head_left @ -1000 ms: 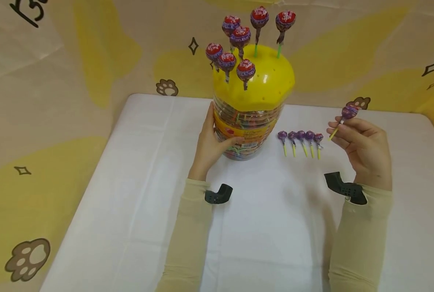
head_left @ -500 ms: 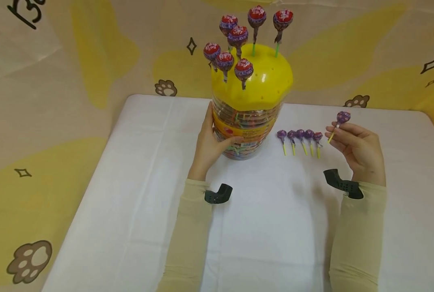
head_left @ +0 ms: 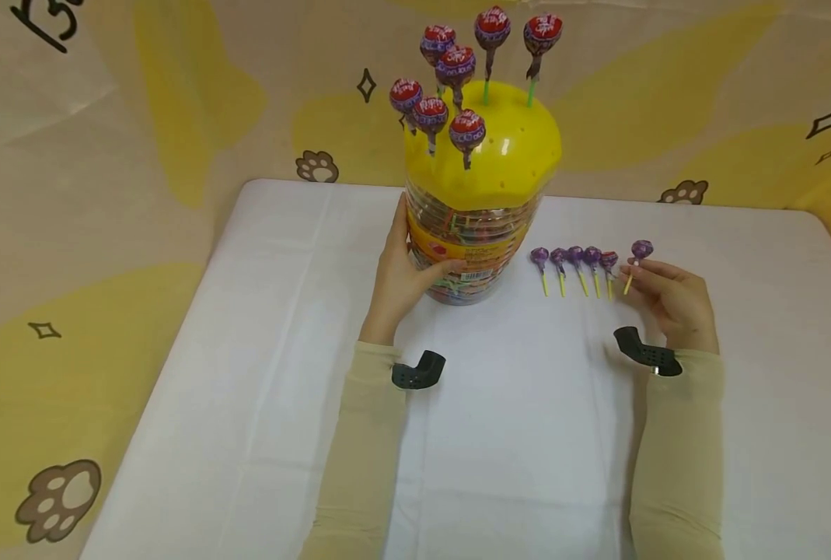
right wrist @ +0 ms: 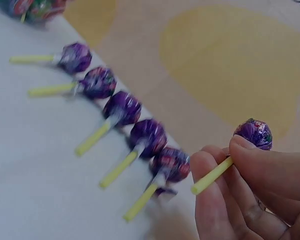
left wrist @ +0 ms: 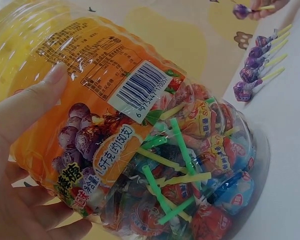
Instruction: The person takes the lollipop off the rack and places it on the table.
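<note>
My left hand (head_left: 401, 284) grips the side of a clear plastic candy jar (head_left: 481, 241) with an orange label, thumb across the front. Its yellow domed lid (head_left: 520, 148) has several red and purple lollipops (head_left: 467, 131) standing upright in it. Between thumb and fingers, my right hand (head_left: 677, 303) pinches a purple-wrapped lollipop (right wrist: 254, 133) by its yellow stick, just under the candy. Beside that hand, several purple lollipops (head_left: 575, 257) lie in a row on the table, sticks toward me. The left wrist view shows wrapped candies (left wrist: 205, 165) inside the jar.
The table (head_left: 513, 435) has a white cover. Behind it hangs a beige and yellow cloth (head_left: 667, 101) printed with paw marks, close to the table's back edge. The jar stands near that edge.
My right hand has moved down and left with its lollipop, to the right end of the row. The left hand keeps its hold on the jar.
</note>
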### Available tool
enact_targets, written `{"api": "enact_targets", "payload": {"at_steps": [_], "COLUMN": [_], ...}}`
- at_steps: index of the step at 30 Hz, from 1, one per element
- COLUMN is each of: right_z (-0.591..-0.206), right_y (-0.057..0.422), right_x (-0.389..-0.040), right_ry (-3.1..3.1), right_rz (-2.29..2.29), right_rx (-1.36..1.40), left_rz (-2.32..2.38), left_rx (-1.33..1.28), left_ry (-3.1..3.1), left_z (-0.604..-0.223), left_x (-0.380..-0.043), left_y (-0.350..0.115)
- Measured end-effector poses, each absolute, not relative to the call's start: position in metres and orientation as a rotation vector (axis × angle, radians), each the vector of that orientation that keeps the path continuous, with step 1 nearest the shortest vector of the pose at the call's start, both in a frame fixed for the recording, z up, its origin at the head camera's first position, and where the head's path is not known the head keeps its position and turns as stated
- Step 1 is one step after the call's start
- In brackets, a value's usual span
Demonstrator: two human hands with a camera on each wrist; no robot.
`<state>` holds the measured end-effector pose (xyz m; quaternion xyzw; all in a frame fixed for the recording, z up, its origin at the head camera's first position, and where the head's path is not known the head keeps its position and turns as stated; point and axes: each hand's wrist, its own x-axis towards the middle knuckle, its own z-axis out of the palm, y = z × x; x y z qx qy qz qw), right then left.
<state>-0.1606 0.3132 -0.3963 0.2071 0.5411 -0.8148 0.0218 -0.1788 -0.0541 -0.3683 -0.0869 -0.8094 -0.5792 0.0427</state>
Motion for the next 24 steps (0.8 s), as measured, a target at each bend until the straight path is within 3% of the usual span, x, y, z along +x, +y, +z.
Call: {"api": "enact_targets", "payload": {"at_steps": [24], "right_z": [-0.409], "right_y": [0.320], "right_x": [-0.170], "right_ry": [1.934], "right_rz": [-2.147], "right_rx": [0.909], "left_rz": [-1.785], "left_rx": [-0.261], "left_ry": [-2.477], "left_z": [-0.367], "left_x": [-0.179], "left_y": [-0.054]}}
